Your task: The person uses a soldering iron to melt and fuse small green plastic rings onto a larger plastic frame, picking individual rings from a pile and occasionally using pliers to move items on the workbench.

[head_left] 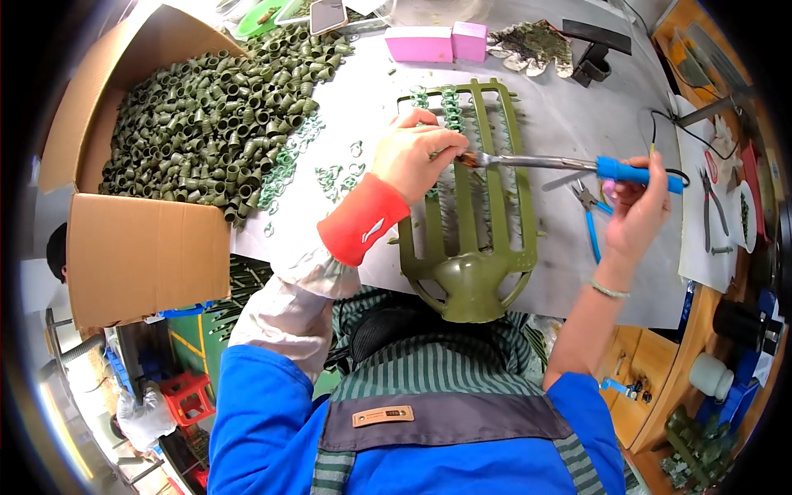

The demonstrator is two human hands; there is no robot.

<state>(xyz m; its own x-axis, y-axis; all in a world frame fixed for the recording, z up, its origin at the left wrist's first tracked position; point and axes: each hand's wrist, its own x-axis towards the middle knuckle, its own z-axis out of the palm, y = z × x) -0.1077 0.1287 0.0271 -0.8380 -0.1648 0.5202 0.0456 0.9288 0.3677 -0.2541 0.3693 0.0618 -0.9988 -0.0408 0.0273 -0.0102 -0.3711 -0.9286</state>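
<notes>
My right hand point(639, 202) is wrapped around the blue handle of a soldering iron point(540, 162). Its metal shaft points left, and its brownish tip reaches my left hand's fingertips. With fingers drawn together, my left hand point(415, 155) rests over an olive-green plastic frame point(468, 216); whatever they pinch is hidden. The frame has long parallel bars and a flared socket toward me. Small green ring-shaped clips point(451, 107) line its bars, with clear jagged strips along some gaps. Loose green clips point(337, 180) lie on the table left of my left hand.
A cardboard box point(148, 247) spills many olive-green plastic elbow pieces point(223, 124) over the left side. Pink blocks point(419, 44), a patterned glove point(535, 45) and a black stand point(592, 54) are at the back. Blue-handled cutters point(591, 216) lie under my right forearm's side.
</notes>
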